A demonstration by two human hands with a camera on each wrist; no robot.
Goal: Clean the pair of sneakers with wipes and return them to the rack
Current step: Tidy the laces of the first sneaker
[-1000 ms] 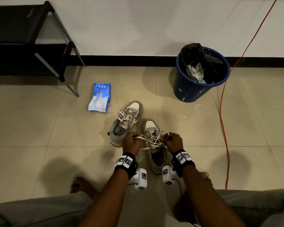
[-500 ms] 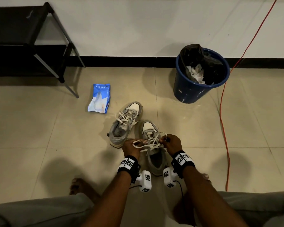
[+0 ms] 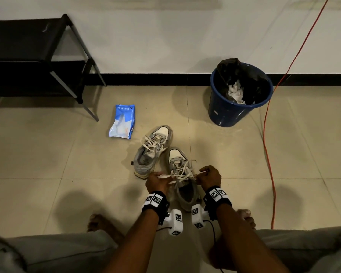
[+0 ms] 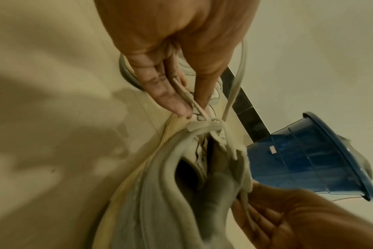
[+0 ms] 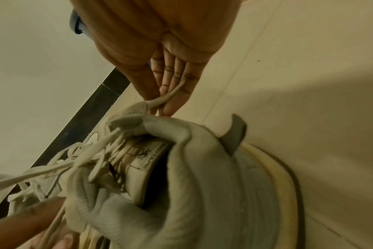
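Two grey and white sneakers stand on the tiled floor. The far sneaker [image 3: 153, 152] lies to the left with loose laces. The near sneaker [image 3: 182, 178] sits between my hands, its laces [image 3: 180, 173] stretched sideways. My left hand [image 3: 158, 181] pinches one lace end [image 4: 189, 99] between thumb and fingers. My right hand [image 3: 209, 176] pinches the other lace end [image 5: 168, 97]. The sneaker's grey collar and tongue [image 5: 147, 160] fill the right wrist view. A blue wipes pack [image 3: 122, 121] lies on the floor left of the shoes.
A black shoe rack [image 3: 34, 56] stands against the wall at the far left. A blue bin [image 3: 238, 95] with a black liner and used wipes stands at the right. An orange cable [image 3: 268, 154] runs along the floor beside it. My bare feet [image 3: 100, 223] rest near my knees.
Both hands have drawn back toward me with the lace ends, pulling the laces out sideways over the near sneaker. The far sneaker has stayed put.
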